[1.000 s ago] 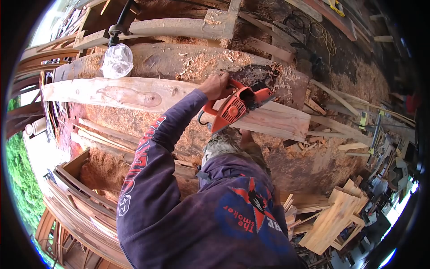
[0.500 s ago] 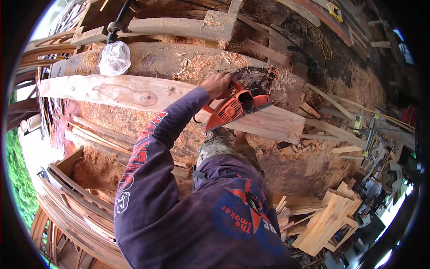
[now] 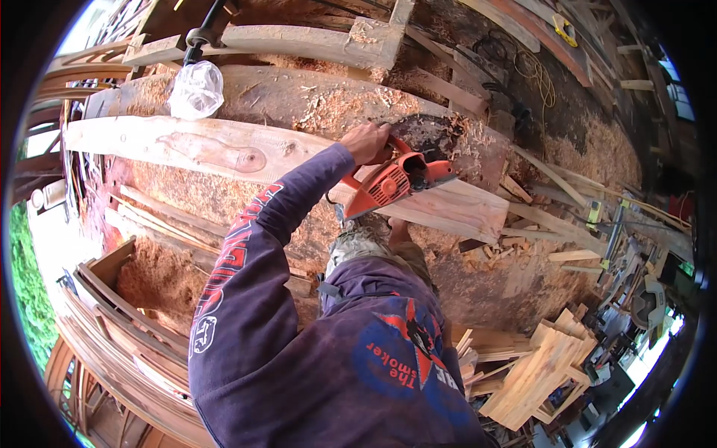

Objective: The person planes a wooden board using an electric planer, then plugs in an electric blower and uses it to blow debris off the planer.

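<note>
Apparently, planing is in progress: the left hand (image 3: pixel 366 143) is grasping an orange electric hand planer (image 3: pixel 396 181) over a long knotted plank (image 3: pixel 202 151), whose exposed face is looking pale. How much is remaining is unclear. The planer is hiding any blade contact; the right hand is escaping view, its state unknowable.

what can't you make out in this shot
Head view, all of these:
- Right hand: not visible; perhaps hidden by the body.
- Left hand: palm hidden by the back of the hand, around the planer handle.
- Board: middle stretch covered by the planer and left sleeve.
- Clear plastic: its creases and glare obscure what is inside.
- Shirt: some chest lettering lost in folds.
</note>
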The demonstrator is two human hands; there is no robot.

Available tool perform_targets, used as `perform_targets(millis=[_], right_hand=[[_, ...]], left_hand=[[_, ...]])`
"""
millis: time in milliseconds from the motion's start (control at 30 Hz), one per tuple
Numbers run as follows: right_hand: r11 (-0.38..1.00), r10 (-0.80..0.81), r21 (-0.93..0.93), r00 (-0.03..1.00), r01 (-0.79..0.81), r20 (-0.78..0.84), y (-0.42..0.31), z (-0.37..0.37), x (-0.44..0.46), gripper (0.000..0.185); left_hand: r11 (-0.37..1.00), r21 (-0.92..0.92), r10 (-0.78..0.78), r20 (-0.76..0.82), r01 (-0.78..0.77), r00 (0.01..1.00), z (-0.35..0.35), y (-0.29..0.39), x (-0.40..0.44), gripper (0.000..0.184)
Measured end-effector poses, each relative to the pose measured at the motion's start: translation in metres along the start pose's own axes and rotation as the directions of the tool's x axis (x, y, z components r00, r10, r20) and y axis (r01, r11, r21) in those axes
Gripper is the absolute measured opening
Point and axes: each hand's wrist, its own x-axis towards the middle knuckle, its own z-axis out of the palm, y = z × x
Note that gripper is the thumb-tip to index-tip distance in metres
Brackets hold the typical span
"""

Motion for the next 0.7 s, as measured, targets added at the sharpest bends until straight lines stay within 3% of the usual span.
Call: perform_targets(millis=[200,333,500,700], right_hand=[[0.994,-0.037,-0.1,0.999,0.037,0.002,0.01,-0.005,0.003,0.025],[0.985,-0.047,-0.163,0.999,0.048,0.012,-0.002,-0.005,-0.004,0.025],[0.979,-0.046,-0.2,0.999,0.048,0.016,-0.01,-0.006,-0.007,0.025],[0.975,-0.048,-0.218,0.999,0.049,0.011,-0.016,-0.008,-0.01,0.026]], left_hand=[[0.995,-0.047,0.083,-0.062,-0.086,0.995,0.003,-0.009,-0.004,0.041],[0.993,-0.104,0.059,-0.025,-0.061,0.998,0.005,-0.013,-0.008,0.042],[0.996,-0.081,0.016,-0.126,-0.027,0.992,0.014,-0.012,-0.012,0.038],[0.995,-0.103,-0.011,-0.071,0.004,0.997,0.013,-0.01,-0.006,0.039]])
